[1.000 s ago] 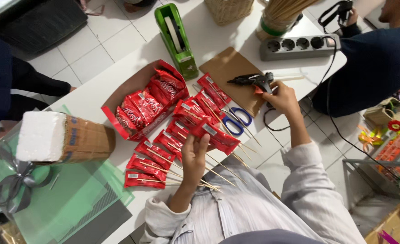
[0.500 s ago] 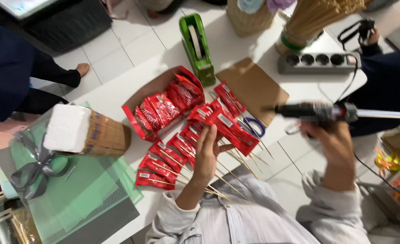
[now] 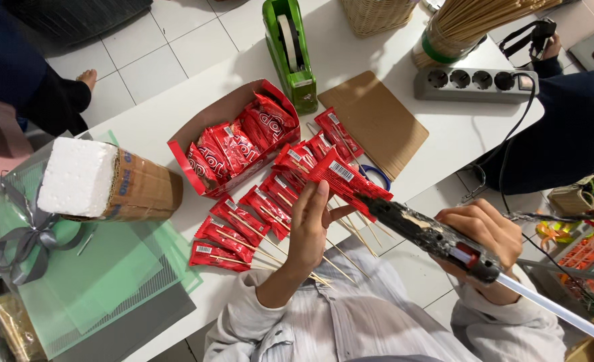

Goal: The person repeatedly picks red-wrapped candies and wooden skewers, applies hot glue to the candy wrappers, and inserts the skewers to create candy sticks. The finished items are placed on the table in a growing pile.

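Now yr left hand gripped a red snack pack; right hand clamped on glue gun, nozzle touching pack.

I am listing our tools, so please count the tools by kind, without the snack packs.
glue gun: 1, in the right hand
tape dispenser: 1
power strip: 1
scissors: 1, mostly hidden
Total: 4
The left hand holds a red pack, not counted.

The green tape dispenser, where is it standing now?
In the head view, the green tape dispenser stands at the white table's far side, between the red cardboard box and the brown cardboard sheet.
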